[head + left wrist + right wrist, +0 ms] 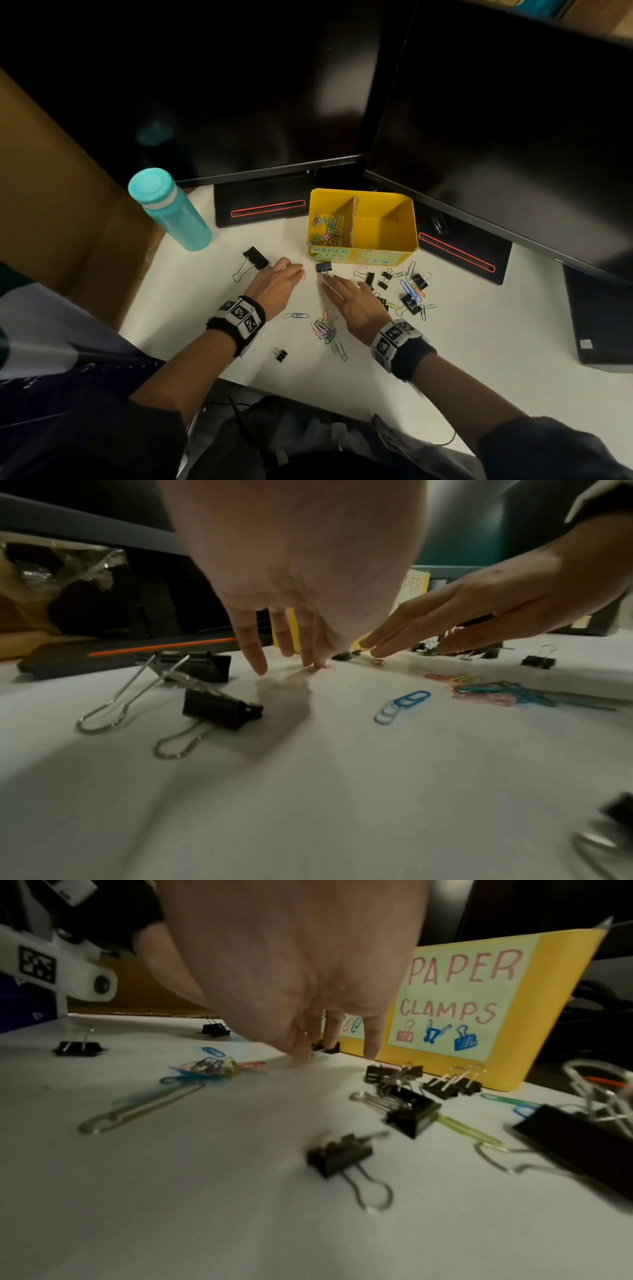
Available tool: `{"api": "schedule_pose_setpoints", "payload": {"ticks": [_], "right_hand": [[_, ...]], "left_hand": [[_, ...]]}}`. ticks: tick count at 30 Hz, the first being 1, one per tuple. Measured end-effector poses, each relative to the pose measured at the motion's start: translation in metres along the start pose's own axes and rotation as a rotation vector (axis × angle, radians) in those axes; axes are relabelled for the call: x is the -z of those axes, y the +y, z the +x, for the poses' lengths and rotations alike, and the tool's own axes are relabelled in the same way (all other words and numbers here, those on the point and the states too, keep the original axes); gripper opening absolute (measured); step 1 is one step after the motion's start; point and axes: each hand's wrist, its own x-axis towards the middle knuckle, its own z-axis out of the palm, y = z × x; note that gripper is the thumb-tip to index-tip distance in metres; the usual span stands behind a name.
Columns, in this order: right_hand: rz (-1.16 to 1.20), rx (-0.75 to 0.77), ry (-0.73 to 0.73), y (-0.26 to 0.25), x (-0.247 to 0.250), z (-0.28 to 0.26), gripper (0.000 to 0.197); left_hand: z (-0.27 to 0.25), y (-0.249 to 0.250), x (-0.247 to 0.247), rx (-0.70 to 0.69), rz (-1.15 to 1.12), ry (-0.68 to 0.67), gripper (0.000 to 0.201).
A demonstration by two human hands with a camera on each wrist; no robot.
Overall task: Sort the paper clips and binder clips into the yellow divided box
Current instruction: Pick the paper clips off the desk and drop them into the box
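While both hands lie flat with straight fingers – left hand (278,281), right hand (352,301) – a small binder clip (323,267) sits between their fingertips, just near of the yellow box (404,236), its long axis left-right. Paper clips (327,226) fill the left compartment.

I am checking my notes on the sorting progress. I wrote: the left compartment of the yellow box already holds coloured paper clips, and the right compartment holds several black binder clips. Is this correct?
Not quite. In the head view the right compartment of the yellow box is empty; the black binder clips all lie on the desk. The left compartment does hold coloured paper clips.
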Motion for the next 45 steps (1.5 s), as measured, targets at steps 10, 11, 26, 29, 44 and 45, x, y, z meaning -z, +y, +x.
{"api": "schedule_pose_setpoints", "payload": {"ticks": [10,11,26,29,44,45], "right_hand": [[0.301,-0.014,0.134,0.004,-0.019,-0.047,0.067],[0.358,-0.068,0.074,0.005,-0.020,-0.050,0.072],[0.565,-0.086,0.200,-0.005,-0.027,-0.016,0.028],[0.389,0.000,0.256,-0.006,-0.027,-0.020,0.023],[0.485,-0.168,0.727,0.037,0.069,0.008,0.012],[0.498,-0.214,0.739,0.040,0.079,0.017,0.008]], "left_hand": [[-0.048,0.019,-0.009,0.206,-0.382,-0.102,0.058],[-0.049,0.018,-0.008,0.261,-0.462,-0.131,0.057],[-0.012,0.056,-0.011,0.216,-0.446,-0.153,0.040],[-0.007,0.064,-0.010,0.150,-0.347,-0.134,0.020],[-0.011,0.047,-0.005,0.169,-0.532,0.000,0.012],[-0.010,0.046,0.000,0.160,-0.565,0.036,0.011]]}}
